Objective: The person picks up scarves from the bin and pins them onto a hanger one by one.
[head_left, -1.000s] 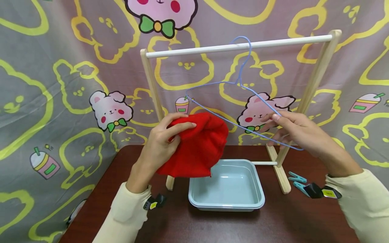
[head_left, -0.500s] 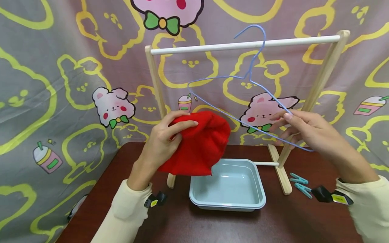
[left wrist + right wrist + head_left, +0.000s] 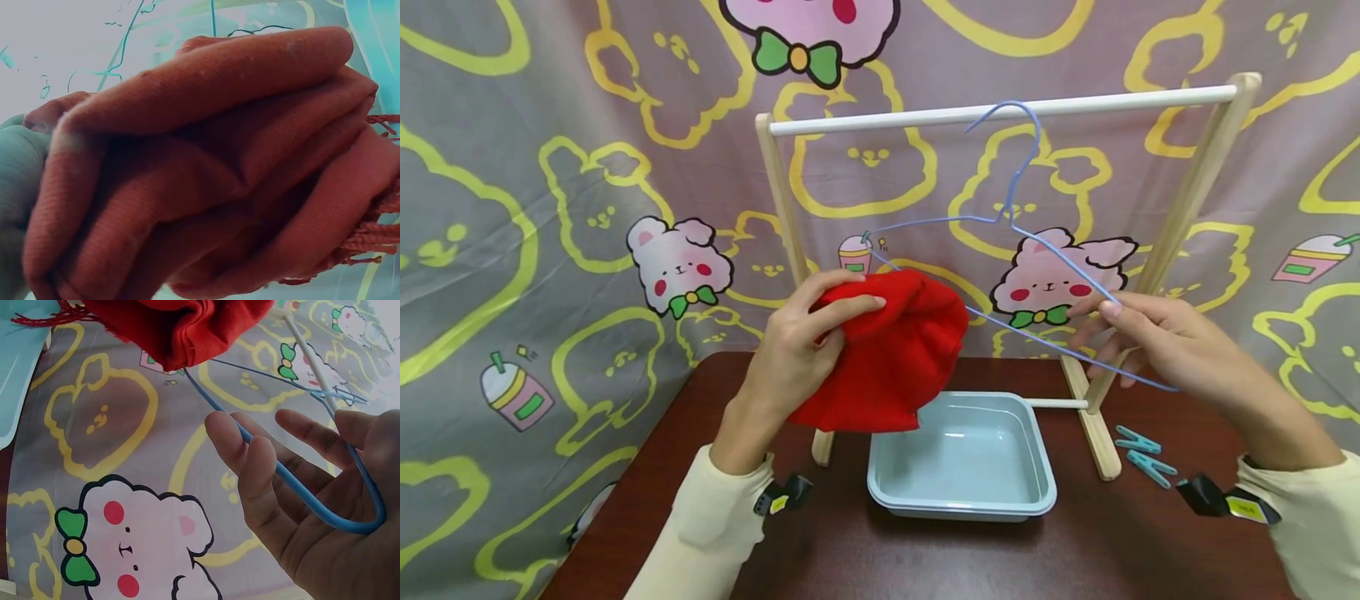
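Observation:
My left hand (image 3: 796, 350) grips a folded red scarf (image 3: 895, 358), its thumb and fingers on the upper left part. Fringe shows along the scarf's edge in both wrist views. With the fingers of my right hand (image 3: 1172, 346), I hold the right end of a blue wire hanger (image 3: 344, 525). The hanger's hook stands in front of the rack's top rail. In the head view, part of its lower wire is hidden by the scarf, and its left end shows above the cloth. Whether wire and scarf touch, I cannot tell.
A drying rack with a white rail (image 3: 880, 123) and wooden legs stands behind the hands. Below the scarf, a pale blue basin (image 3: 962, 507) sits on the dark table (image 3: 925, 562). Two blue clothes pegs (image 3: 1150, 468) lie right of the rack's foot. A patterned curtain hangs behind.
The hanger has come forward off the rail, rose, then dropped lower, and its lower wire now passes partly behind the scarf. My left hand and the scarf have hardly moved.

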The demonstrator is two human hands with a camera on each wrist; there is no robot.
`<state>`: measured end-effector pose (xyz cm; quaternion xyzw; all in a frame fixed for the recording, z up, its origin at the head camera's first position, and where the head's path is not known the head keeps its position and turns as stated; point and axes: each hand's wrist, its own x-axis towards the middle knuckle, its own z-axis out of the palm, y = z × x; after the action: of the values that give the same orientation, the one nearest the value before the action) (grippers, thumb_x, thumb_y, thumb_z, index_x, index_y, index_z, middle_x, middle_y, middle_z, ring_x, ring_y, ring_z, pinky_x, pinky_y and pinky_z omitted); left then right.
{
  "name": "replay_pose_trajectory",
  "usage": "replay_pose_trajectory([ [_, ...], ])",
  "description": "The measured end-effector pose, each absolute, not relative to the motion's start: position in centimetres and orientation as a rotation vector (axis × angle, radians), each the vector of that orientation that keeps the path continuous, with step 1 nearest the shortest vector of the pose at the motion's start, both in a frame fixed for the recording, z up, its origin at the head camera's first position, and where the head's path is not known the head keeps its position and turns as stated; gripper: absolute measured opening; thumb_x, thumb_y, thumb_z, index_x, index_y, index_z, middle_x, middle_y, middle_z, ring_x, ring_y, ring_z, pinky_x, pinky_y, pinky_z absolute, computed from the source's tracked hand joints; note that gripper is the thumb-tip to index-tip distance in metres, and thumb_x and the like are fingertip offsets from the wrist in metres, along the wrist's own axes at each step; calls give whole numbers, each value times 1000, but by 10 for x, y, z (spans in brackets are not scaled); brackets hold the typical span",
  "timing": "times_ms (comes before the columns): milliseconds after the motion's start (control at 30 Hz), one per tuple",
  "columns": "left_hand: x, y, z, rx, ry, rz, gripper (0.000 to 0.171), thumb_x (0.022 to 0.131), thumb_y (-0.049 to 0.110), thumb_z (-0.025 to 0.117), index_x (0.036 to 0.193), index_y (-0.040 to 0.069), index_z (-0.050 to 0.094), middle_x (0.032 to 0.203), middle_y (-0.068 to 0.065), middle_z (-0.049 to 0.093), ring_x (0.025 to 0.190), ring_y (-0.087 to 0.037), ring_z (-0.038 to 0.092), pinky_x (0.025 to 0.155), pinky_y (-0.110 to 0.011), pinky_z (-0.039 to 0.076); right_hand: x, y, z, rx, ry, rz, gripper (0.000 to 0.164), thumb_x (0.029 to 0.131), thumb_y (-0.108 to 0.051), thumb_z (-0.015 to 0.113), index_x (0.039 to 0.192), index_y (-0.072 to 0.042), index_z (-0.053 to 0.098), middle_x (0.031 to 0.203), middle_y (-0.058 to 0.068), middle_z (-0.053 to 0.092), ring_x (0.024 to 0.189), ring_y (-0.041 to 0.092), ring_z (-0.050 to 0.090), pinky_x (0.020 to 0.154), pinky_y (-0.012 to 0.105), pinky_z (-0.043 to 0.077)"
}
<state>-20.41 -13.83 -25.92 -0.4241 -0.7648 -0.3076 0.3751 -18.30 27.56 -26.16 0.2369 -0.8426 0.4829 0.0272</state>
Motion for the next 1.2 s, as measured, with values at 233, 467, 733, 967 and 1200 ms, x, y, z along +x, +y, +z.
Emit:
replay_pose_trajectory([
  [233,-203,-137,-256,-1103,-1885,-746,44,88,-17,60,117,10,77,125,-21,65,117,-35,63,93,-48,63,-180,274,-272,783,-2625,1491,33,115,-15,38,125,-24,68,103,-2,79,72,21,74,54,35,56],
  [467,-200,-134,-252,-1105,-1846,-705,39,89,-15,66,117,9,78,127,-22,65,120,-36,63,95,-50,62,-178,269,-283,819,-2695,1504,35,116,-18,36,127,-27,68,101,3,77,72,23,74,54,38,58],
  [733,-199,-130,-252,-1126,-1786,-653,40,89,-16,64,116,11,77,125,-23,64,117,-37,64,95,-51,62,-180,263,-295,845,-2744,1612,33,116,-22,36,126,-18,67,102,8,77,73,27,76,53,41,59],
  [967,-196,-126,-251,-1141,-1753,-637,40,90,-14,65,116,14,76,125,-22,64,115,-38,65,93,-53,63,-183,262,-303,855,-2774,1706,34,116,-23,36,129,-15,66,103,6,77,74,31,76,54,39,59],
  [1200,-197,-123,-254,-1127,-1736,-656,42,89,-15,64,116,15,76,125,-20,65,115,-37,64,94,-51,63,-180,255,-310,851,-2819,1670,40,116,-24,36,134,1,61,104,12,75,73,29,76,56,38,59],
])
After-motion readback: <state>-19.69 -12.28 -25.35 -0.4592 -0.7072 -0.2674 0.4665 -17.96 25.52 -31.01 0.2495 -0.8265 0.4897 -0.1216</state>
